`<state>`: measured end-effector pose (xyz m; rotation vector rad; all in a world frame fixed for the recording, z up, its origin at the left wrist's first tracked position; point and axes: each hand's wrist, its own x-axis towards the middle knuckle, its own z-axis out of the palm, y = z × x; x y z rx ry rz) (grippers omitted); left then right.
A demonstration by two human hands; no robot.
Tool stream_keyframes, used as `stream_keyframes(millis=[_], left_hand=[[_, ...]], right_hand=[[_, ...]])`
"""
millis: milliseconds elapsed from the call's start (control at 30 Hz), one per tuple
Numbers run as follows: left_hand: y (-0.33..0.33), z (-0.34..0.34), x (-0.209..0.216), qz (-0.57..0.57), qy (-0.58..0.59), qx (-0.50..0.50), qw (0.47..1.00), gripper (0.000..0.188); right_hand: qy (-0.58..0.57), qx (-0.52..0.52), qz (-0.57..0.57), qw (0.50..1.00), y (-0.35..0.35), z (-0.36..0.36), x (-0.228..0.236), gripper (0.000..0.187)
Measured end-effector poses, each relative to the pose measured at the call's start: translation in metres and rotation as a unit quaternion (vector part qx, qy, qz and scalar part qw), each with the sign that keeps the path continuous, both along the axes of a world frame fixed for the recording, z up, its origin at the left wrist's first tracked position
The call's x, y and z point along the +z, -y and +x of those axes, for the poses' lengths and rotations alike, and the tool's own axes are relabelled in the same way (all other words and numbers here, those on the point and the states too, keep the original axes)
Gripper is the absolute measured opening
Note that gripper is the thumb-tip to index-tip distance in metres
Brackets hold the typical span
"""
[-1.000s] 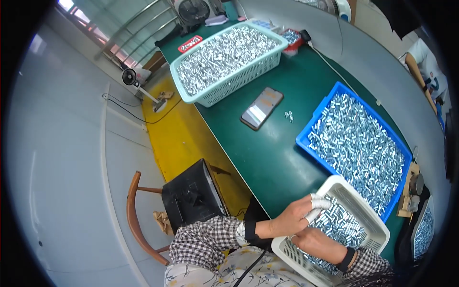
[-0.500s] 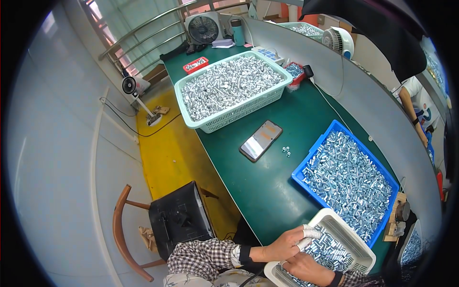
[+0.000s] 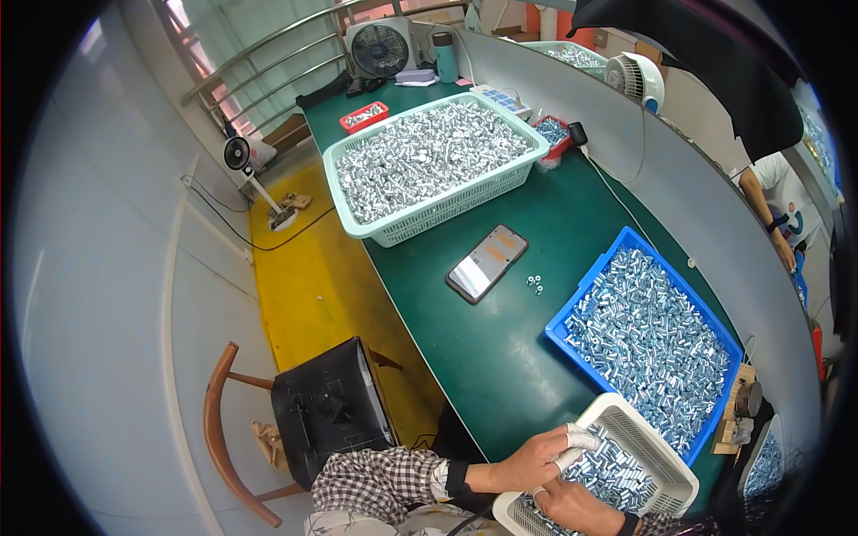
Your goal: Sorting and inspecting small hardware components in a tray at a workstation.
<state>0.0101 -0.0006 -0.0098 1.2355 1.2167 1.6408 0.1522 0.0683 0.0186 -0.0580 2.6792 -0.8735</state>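
White wrappings (image 3: 583, 437) cover some fingers of the left hand (image 3: 529, 460), bent over the cream basket (image 3: 633, 427) at the near right; whether they grip anything, I cannot tell. The right hand (image 3: 576, 506) is just beside it, nearer, its fingers curled low over the same basket; what they hold is hidden. Small metal sleeves (image 3: 617, 473) lie loose inside. Beyond, a blue tray (image 3: 573, 356) holds many more metal pieces. Further left on the green worktop (image 3: 483, 348) are some small rings (image 3: 534, 284), a phone (image 3: 487, 263) and, far, a heaped mint basket (image 3: 456, 206).
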Motion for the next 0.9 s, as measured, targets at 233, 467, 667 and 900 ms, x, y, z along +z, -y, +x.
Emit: stream_keyframes(millis=[233, 467, 667, 900], left_hand=[[0.0, -0.003, 0.0, -0.013, -0.001, -0.01, 1.0, 0.026], [0.003, -0.004, 0.003, -0.037, -0.023, -0.006, 0.999, 0.025], [0.002, -0.006, 0.001, -0.054, -0.029, -0.006, 0.998, 0.025], [0.004, -0.002, 0.003, -0.064, -0.01, -0.013, 0.998, 0.025]], right_hand=[[-0.069, 0.027, 0.043, 0.996, 0.007, -0.01, 0.0, 0.011], [-0.135, 0.031, 0.092, 0.986, 0.014, -0.003, -0.008, 0.008], [-0.148, 0.032, 0.087, 0.985, -0.001, -0.005, -0.016, 0.008], [-0.139, 0.074, 0.073, 0.985, 0.005, -0.004, -0.013, 0.008]])
